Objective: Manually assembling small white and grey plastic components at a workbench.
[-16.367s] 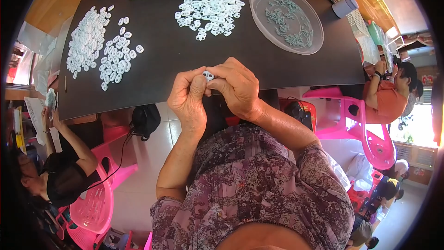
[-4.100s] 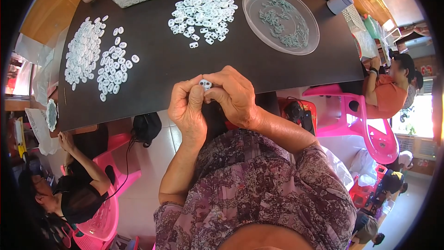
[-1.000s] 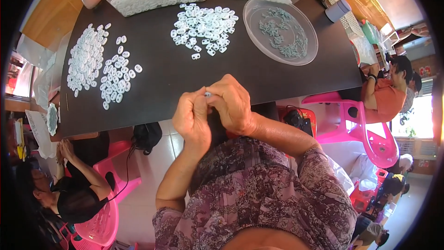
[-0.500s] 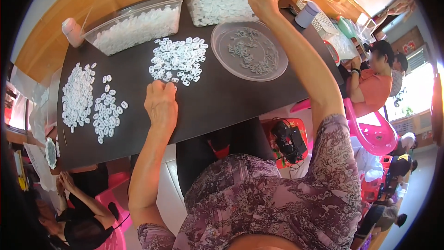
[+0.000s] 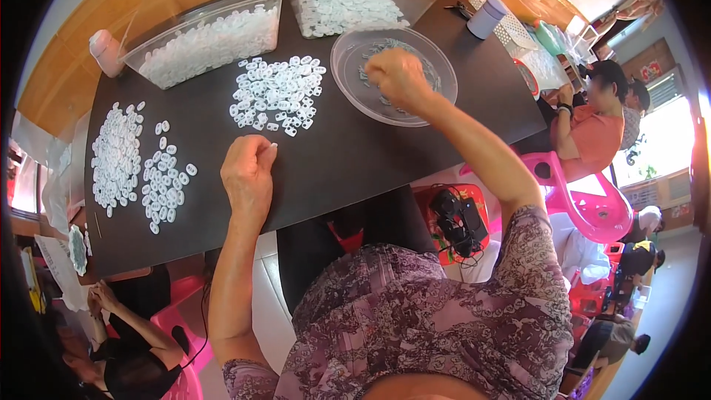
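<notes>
My left hand (image 5: 247,172) is closed near the table's front, pinching a small white plastic piece (image 5: 274,147) at its fingertips. Beyond it lies a loose heap of white plastic pieces with holes (image 5: 275,92). My right hand (image 5: 400,78) is closed above a round clear plastic dish (image 5: 344,92). In that dish lie many small grey pieces (image 5: 381,50), partly hidden by the hand. Whether the right fingers hold anything does not show. To the left are a large pile (image 5: 116,155) and a smaller group (image 5: 164,185) of white oval pieces.
Two clear bins (image 5: 207,48) (image 5: 352,11) of white pieces stand along the back. A pink-white bottle (image 5: 107,53) is at the far left, a lavender cup (image 5: 486,18) at the back right. Other people sit at both sides; a pink chair (image 5: 600,215) stands right.
My right hand has come down and nearer, from above the back right bin to over the round dish. The left hand has drawn slightly back from the heap, its white piece now visible.
</notes>
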A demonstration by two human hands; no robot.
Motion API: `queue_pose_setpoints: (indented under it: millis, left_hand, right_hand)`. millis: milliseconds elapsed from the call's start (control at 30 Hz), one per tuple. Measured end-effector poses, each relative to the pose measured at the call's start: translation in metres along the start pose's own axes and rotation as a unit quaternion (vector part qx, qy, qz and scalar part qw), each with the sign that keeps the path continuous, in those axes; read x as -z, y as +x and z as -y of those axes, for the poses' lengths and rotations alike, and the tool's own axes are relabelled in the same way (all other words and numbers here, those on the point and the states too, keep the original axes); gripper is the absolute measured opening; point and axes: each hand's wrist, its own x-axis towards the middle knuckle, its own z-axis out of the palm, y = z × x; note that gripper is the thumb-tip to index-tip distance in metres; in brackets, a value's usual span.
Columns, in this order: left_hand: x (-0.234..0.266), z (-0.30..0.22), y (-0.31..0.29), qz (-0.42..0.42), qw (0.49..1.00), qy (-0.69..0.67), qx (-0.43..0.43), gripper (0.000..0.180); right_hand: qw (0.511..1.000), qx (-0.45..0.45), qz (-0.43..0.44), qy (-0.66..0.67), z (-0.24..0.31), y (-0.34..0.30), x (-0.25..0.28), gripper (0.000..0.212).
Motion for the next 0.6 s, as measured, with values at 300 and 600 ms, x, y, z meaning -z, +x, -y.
queue_pose_setpoints:
  millis: [300, 600]
  left_hand:
    - [0.014, -0.037, -0.032, 0.005, 0.935, -0.289, 0.204, 0.011]
    - [0.014, -0.046, -0.043, -0.010, 0.872, -0.410, 0.267, 0.011]
  right_hand:
    - [0.996, -0.034, 0.069, -0.035, 0.005, -0.013, -0.017, 0.007]
    - [0.986, -0.021, 0.151, -0.071, 0.004, -0.001, -0.020, 0.017]
